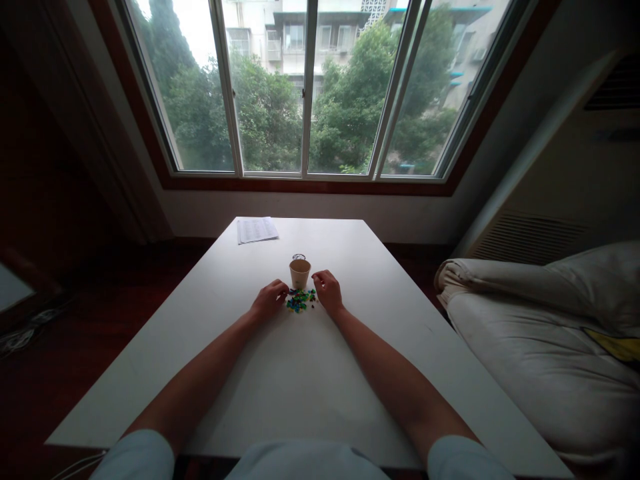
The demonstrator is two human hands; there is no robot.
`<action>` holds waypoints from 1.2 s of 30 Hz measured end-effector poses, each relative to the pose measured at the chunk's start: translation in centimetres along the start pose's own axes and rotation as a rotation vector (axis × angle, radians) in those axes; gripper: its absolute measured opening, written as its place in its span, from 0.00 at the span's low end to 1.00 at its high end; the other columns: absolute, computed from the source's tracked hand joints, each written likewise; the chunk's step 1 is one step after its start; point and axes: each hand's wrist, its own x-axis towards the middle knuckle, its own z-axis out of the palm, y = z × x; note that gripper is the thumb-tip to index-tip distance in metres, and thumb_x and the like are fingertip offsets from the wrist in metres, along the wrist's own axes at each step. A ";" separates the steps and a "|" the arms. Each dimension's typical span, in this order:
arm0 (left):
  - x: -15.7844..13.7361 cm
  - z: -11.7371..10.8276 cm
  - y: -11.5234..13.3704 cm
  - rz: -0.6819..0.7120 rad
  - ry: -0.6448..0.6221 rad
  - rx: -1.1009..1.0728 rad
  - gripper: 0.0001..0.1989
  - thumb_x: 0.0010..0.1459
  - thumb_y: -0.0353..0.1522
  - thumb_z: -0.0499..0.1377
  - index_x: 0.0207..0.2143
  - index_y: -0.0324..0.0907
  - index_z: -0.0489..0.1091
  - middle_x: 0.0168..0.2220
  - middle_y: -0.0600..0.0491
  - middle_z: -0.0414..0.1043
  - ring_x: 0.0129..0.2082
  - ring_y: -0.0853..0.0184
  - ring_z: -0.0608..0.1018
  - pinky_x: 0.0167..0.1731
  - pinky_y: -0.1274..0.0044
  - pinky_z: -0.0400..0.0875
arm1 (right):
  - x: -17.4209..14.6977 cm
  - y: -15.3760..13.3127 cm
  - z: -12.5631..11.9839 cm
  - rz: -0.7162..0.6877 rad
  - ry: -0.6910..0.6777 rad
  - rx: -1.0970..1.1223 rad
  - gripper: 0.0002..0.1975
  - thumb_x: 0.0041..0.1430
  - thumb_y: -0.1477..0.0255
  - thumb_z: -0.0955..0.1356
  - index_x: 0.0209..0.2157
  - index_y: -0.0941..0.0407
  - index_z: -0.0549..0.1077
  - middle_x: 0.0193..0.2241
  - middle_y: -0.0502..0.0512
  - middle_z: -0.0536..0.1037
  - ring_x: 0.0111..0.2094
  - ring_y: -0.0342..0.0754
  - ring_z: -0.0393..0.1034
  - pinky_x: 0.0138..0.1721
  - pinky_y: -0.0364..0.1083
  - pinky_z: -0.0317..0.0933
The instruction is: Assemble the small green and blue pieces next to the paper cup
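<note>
Though dim indoors, white table (300, 380)

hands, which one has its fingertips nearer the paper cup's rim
The right hand: its fingertips show beside the paper cup, near its rim; the left hand appears lower, at the left edge of the small coloured pieces.

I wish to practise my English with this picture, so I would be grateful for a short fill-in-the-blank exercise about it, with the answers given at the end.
1. The small coloured pieces lie ____ the left hand and the right hand.
2. The cup stands on the table with its open end facing ____.
3. The papers lie at the table's far ____ corner.
4. Trees show outside, through the panes of the large ____.

Missing words: between; up; left; window.
</note>
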 end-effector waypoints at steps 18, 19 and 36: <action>-0.2 0.3 0.2 -0.009 0.046 -0.028 0.12 0.57 0.25 0.54 0.38 0.44 0.74 0.34 0.55 0.76 0.30 0.70 0.74 0.32 0.79 0.67 | 0.0 -0.1 -0.2 0.031 -0.037 -0.013 0.13 0.66 0.68 0.61 0.35 0.55 0.76 0.35 0.56 0.76 0.36 0.49 0.68 0.40 0.47 0.63; -0.2 0.3 0.2 -0.013 0.051 -0.023 0.11 0.57 0.25 0.55 0.38 0.44 0.74 0.33 0.55 0.76 0.29 0.70 0.73 0.31 0.79 0.66 | 0.0 -0.1 -0.1 0.032 -0.038 -0.013 0.13 0.66 0.68 0.61 0.35 0.55 0.76 0.35 0.56 0.76 0.36 0.49 0.68 0.39 0.47 0.63; 0.7 1.1 0.3 -0.357 0.246 -0.655 0.08 0.53 0.31 0.56 0.35 0.41 0.72 0.25 0.57 0.70 0.24 0.71 0.72 0.27 0.79 0.67 | -0.2 0.3 0.0 0.020 -0.045 -0.016 0.12 0.66 0.70 0.62 0.34 0.55 0.76 0.35 0.56 0.76 0.35 0.48 0.68 0.39 0.46 0.63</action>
